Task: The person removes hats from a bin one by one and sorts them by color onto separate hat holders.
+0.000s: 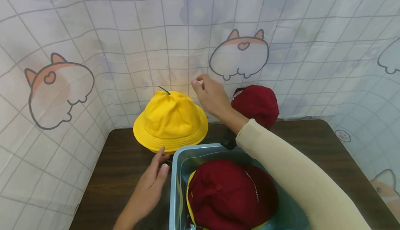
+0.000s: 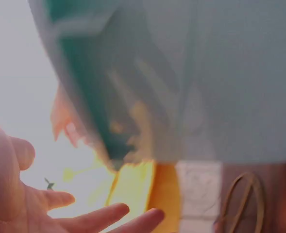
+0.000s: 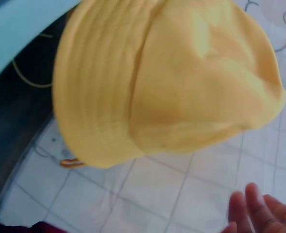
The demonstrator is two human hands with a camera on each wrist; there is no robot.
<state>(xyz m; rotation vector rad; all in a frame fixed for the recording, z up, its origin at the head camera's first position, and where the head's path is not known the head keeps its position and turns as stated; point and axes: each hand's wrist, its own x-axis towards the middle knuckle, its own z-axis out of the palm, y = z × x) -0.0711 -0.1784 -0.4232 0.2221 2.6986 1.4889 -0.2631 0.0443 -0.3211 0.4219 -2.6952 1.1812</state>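
left hand (image 1: pixel 148 185), yellow hat (image 1: pixel 170 120) and right hand (image 1: pixel 214 96) over a dark table (image 1: pixel 107 181)
at 9 o'clock of the blue bin (image 1: pixel 173 188), the left hand has its fingers spread and holds nothing; whether its tips touch the hat's brim, i cannot tell. the yellow hat, crown up with a green sprig (image 1: pixel 164 90) on top, is at the table's back, just past 12 o'clock from that hand. in the bin lies a dark red cap (image 1: pixel 218 195), a strip of yellow (image 1: pixel 189 183) showing at its 9 o'clock edge. the right hand, at 2 o'clock from the yellow hat and apart from it, has relaxed, loosely bent fingers with nothing between them. toward 3 o'clock from it, partly behind the arm, is a second dark red cap (image 1: pixel 257 101).
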